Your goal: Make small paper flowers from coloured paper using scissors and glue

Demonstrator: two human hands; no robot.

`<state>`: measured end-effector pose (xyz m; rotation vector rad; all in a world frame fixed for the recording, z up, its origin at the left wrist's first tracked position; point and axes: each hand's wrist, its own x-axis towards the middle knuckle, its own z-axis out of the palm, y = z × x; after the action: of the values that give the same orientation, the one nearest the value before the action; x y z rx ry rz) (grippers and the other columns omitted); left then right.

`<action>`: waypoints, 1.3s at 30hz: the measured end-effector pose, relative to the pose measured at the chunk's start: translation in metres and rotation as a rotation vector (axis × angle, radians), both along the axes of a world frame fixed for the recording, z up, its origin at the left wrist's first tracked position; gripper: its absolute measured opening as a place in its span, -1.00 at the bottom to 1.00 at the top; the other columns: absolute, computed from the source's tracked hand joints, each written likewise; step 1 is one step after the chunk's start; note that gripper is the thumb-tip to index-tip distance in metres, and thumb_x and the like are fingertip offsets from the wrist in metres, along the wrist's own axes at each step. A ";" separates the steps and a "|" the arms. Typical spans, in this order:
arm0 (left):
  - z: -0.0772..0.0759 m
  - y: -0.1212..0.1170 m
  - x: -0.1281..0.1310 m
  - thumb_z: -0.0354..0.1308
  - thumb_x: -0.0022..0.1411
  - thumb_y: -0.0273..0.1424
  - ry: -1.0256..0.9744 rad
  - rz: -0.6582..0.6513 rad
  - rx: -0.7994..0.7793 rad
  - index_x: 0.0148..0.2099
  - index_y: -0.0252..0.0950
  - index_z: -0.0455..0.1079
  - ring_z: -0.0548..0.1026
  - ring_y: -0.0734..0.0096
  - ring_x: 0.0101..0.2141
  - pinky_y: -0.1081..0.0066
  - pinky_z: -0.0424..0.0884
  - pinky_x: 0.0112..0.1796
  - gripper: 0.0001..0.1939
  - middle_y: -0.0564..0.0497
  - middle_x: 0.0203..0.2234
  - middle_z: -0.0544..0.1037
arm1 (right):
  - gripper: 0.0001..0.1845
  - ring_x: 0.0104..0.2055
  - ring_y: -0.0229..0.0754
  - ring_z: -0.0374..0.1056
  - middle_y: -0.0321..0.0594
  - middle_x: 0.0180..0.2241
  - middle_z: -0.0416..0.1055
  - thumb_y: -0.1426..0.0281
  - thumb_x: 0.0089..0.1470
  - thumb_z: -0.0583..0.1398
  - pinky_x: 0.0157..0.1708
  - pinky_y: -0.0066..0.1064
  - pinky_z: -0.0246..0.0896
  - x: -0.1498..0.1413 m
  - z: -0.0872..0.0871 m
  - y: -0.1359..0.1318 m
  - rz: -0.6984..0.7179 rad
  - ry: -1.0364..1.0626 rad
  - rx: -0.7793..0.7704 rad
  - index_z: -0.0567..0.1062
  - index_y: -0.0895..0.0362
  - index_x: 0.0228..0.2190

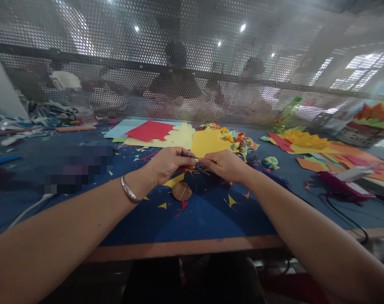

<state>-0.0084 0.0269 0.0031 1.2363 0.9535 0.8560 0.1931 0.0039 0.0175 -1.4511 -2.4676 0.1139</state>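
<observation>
My left hand (173,164), with a silver bangle on its wrist, is closed in a pinch over the middle of the blue table. Close beside it, my right hand (223,165) is also closed, its fingertips nearly meeting the left ones. A thin, dark sliver shows between the fingertips, too small to name. Just behind the hands lies a yellow paper sheet (209,142). In front of the left hand rests a round wooden disc (182,191). Around it are small paper scraps, among them a yellow one (231,200) and a red one (183,207).
Red paper (150,131) with a scalloped edge lies on paler sheets at the back. Several small coloured paper pieces (242,141) are heaped right of the yellow sheet. A magenta device (345,185) with a cord sits at right. A perforated metal screen (192,63) stands behind the table.
</observation>
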 end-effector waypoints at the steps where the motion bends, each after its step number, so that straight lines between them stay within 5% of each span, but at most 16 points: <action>1: 0.000 0.000 0.000 0.40 -0.07 -0.52 0.004 -0.010 0.001 -0.36 -0.39 0.45 0.48 0.54 -0.49 0.49 0.32 -0.40 -0.79 0.00 -0.50 0.57 | -0.47 -0.44 -0.25 0.28 -0.20 -0.50 0.44 0.11 0.30 -0.06 -0.42 -0.42 -0.05 0.000 0.000 0.000 0.000 0.000 -0.006 0.48 0.15 -0.47; 12: 0.007 -0.002 -0.002 0.22 0.19 -0.28 0.001 -0.019 -0.033 -0.38 -0.38 0.48 0.51 0.46 -0.54 0.45 0.34 -0.43 -0.76 -0.03 -0.56 0.57 | -0.52 -0.48 -0.28 0.23 -0.22 -0.53 0.40 0.16 0.29 -0.03 -0.43 -0.41 -0.05 -0.002 0.003 -0.005 0.033 0.037 -0.041 0.45 0.15 -0.50; 21: 0.008 0.003 -0.007 0.46 -0.12 -0.30 0.090 -0.127 0.024 -0.52 -0.35 0.43 0.47 0.52 -0.54 0.47 0.35 -0.43 -0.71 0.02 -0.58 0.55 | -0.52 -0.48 -0.29 0.23 -0.21 -0.52 0.41 0.16 0.30 -0.03 -0.43 -0.41 -0.04 -0.004 0.003 -0.007 0.079 0.029 -0.047 0.47 0.16 -0.49; 39: 0.010 0.003 -0.010 0.41 -0.06 -0.44 0.133 -0.200 0.220 -0.41 -0.37 0.52 0.50 0.50 -0.48 0.41 0.44 -0.31 -0.84 -0.01 -0.53 0.58 | -0.55 -0.54 -0.34 0.11 -0.32 -0.60 0.26 0.14 0.25 0.05 -0.49 -0.43 -0.14 -0.001 0.004 -0.008 0.089 0.031 -0.047 0.37 0.15 -0.55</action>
<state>-0.0185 0.0300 0.0132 1.5658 0.8393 0.7416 0.1918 -0.0040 0.0218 -1.3474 -2.5206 0.2127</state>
